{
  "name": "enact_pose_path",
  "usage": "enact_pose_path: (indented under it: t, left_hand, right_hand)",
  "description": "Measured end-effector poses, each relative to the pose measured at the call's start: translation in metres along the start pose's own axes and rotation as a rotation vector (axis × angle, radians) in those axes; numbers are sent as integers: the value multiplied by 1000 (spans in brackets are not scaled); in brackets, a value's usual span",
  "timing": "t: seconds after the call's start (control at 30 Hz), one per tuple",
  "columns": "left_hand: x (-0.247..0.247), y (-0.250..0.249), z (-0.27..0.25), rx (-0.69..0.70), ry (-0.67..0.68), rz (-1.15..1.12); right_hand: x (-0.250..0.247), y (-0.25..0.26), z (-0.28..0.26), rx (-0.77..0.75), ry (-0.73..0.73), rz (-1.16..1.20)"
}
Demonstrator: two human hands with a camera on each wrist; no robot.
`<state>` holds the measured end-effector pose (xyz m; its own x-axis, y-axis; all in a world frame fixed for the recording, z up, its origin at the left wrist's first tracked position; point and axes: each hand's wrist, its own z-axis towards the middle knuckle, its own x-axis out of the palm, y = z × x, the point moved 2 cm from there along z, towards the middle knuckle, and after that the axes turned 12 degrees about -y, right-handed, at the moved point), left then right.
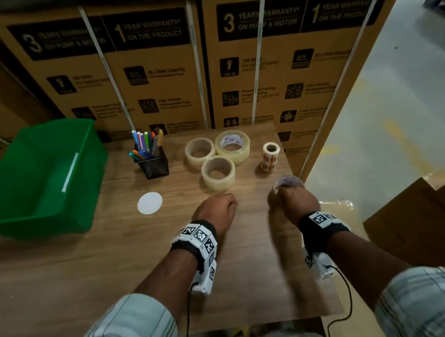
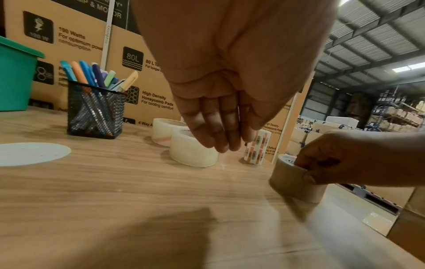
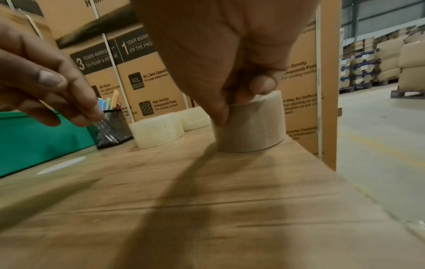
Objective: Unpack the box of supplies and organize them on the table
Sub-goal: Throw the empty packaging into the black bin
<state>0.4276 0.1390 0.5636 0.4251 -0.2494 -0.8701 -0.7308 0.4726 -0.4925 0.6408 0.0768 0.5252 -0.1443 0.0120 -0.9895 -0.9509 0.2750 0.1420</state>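
A: The right hand (image 3: 230,60) pinches the brown tape roll (image 3: 250,127), thumb outside, fingers in the core, near the table (image 1: 113,253) edge's right side.

B: And the left hand (image 2: 230,91)?

A: Relaxed, holding nothing (head view hides its fingers). Three clear tape rolls (image 1: 218,173) lie beyond.

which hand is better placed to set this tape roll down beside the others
Right. The right hand already grips the tape roll at the table's right edge; the left hand holds nothing.
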Motion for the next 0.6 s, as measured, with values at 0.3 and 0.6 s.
enact_pose_path:
  t: [0.3,0.6]
  left_hand:
    - [-28,62,-44,-131,-52,11]
    - [-121,200,-138,-336,-215,69]
  right_hand:
    - [-10,110,-14,-416,-185,78]
    - [-9,299,-42,-707,-175,101]
